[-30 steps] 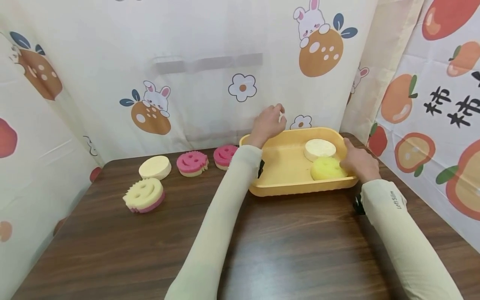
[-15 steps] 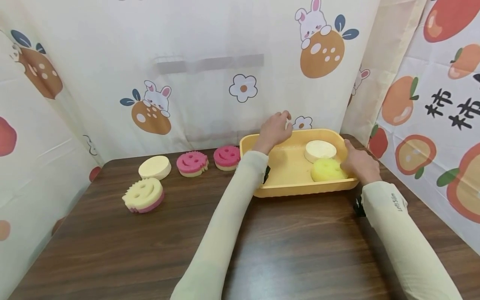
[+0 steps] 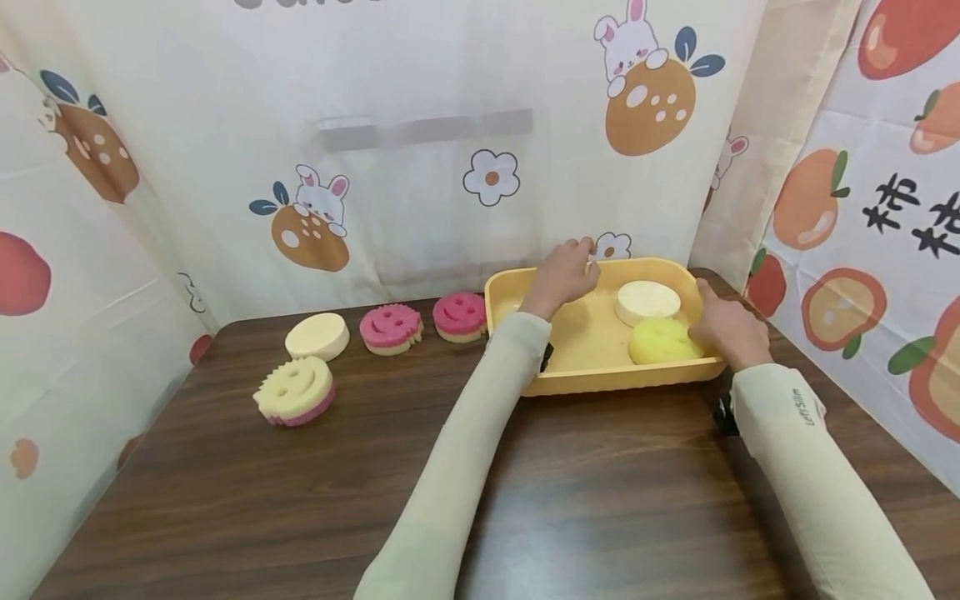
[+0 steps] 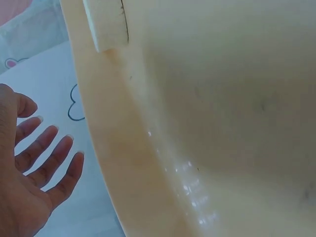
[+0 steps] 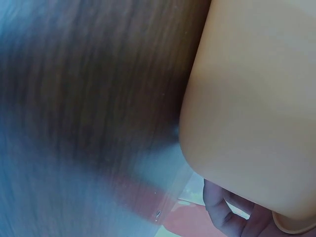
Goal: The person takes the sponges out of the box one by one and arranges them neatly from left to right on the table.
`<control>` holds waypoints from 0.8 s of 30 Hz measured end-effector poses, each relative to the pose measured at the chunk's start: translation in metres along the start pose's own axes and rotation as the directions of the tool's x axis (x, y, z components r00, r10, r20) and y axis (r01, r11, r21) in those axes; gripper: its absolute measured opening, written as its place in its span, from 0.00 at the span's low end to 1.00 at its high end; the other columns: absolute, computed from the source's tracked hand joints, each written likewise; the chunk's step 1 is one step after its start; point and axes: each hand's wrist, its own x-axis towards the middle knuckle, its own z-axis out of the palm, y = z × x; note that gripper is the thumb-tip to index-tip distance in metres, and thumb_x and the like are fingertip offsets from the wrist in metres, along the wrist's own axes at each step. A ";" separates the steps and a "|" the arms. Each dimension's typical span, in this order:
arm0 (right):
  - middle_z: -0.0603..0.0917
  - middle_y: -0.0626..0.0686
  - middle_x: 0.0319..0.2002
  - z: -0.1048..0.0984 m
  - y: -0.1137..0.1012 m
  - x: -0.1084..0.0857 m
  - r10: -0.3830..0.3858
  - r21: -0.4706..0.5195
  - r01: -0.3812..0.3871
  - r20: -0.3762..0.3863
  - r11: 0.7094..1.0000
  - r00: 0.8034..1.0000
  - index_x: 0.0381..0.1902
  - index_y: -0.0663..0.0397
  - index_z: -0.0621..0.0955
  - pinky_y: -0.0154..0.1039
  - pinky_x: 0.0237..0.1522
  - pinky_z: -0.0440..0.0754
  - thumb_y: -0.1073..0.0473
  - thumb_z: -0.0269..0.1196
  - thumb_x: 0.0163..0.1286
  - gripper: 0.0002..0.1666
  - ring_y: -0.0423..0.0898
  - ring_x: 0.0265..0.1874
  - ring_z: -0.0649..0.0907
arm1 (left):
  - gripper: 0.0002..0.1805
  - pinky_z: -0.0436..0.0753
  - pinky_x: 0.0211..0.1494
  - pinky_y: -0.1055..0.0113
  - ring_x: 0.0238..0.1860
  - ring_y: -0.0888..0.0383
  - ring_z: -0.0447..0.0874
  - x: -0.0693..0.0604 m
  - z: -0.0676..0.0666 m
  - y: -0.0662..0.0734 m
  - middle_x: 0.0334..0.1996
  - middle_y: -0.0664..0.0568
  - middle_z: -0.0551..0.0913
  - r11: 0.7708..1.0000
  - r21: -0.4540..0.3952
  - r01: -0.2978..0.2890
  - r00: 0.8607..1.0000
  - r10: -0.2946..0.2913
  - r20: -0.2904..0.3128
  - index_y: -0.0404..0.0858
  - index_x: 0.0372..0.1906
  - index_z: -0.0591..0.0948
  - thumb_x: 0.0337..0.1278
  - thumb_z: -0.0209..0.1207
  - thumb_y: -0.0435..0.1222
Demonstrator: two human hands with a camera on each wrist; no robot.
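In the head view, the left grip (image 3: 561, 279) hovers over the back left part of a yellow tray (image 3: 588, 342), loosely bent and holding nothing, while the right grip (image 3: 729, 329) clasps the tray's right end on the worktop (image 3: 300, 500), just beside a bright yellow sponge (image 3: 663, 342) that lies inside with a cream disc (image 3: 647, 302). From the left wrist, the fingers (image 4: 69, 180) are spread — curtain (image 4: 74, 69) shows between them and the tray's wall. From the right wrist, bent fingers (image 5: 217, 202) press the tray's outer side — the thumb is hidden.
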 end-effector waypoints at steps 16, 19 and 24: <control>0.75 0.78 0.51 -0.002 -0.003 0.000 0.012 0.012 -0.012 0.008 1.000 1.000 0.80 0.49 0.37 0.65 0.40 0.70 0.56 0.51 0.65 0.52 0.66 0.39 0.78 | 0.20 0.80 0.40 0.69 0.45 0.60 0.79 0.002 0.014 0.016 0.56 0.54 0.81 1.000 0.029 0.011 0.999 -0.012 0.037 0.45 0.62 0.74 0.71 0.46 0.43; 0.76 0.78 0.50 -0.002 -0.003 0.000 0.006 0.013 -0.006 0.006 1.000 1.000 0.80 0.50 0.37 0.65 0.39 0.70 0.56 0.51 0.65 0.52 0.65 0.37 0.78 | 0.21 0.81 0.43 0.69 0.51 0.60 0.80 0.002 0.015 0.018 0.61 0.56 0.79 0.998 0.055 0.010 0.998 -0.013 0.056 0.46 0.65 0.72 0.72 0.45 0.44; 0.75 0.78 0.50 -0.002 -0.002 -0.001 0.010 0.020 -0.010 0.013 1.000 1.000 0.80 0.50 0.37 0.64 0.39 0.70 0.56 0.51 0.65 0.52 0.65 0.38 0.78 | 0.25 0.80 0.42 0.70 0.51 0.61 0.80 0.002 0.019 0.019 0.65 0.57 0.77 0.997 0.081 0.001 0.996 -0.007 0.085 0.45 0.70 0.68 0.73 0.44 0.45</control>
